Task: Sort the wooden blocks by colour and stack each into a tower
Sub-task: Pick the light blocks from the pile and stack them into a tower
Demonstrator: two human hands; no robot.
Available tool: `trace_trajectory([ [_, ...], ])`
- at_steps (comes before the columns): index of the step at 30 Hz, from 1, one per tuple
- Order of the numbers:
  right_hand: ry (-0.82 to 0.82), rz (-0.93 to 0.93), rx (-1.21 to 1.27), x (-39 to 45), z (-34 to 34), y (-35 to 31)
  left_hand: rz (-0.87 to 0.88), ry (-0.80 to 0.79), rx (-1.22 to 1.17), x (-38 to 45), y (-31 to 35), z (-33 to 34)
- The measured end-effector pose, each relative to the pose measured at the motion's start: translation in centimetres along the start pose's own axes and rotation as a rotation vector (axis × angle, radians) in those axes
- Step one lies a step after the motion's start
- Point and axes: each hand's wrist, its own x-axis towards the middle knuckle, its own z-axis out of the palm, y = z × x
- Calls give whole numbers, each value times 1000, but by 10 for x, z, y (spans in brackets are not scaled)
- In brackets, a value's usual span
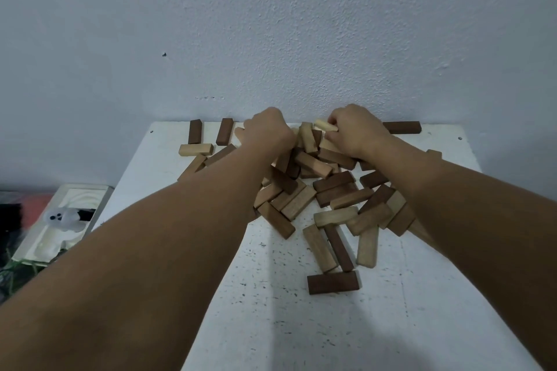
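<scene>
A loose heap of wooden blocks (319,187) in light, mid-brown and dark brown lies across the far half of the white table (301,325). Both my arms reach to the back of the heap, near the wall. My right hand (354,132) pinches a light block (324,125) at the top of the heap. My left hand (266,132) is curled with its fingers down among the blocks; what it holds is hidden behind the hand. A dark block (333,282) lies alone at the heap's near edge.
Two dark blocks (211,131) stand apart at the back left, and another dark block (402,127) lies at the back right by the grey wall. Left of the table, lower down, sits a pale box (57,223) with a ghost picture.
</scene>
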Motion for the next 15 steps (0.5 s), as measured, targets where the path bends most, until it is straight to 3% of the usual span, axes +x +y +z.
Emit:
trace_trajectory([
  [4, -14, 56, -8, 3, 0, 0, 48, -17, -128, 2, -5, 6],
  [8, 63, 33, -5, -7, 1, 2, 48, 166, -261, -10, -16, 1],
  [11, 216, 20, 49, -22, -2, -3, 76, 301, -534, -39, -20, -8],
  [15, 465, 6, 348, -68, -3, -22, 122, 362, -770, -105, -23, 7],
])
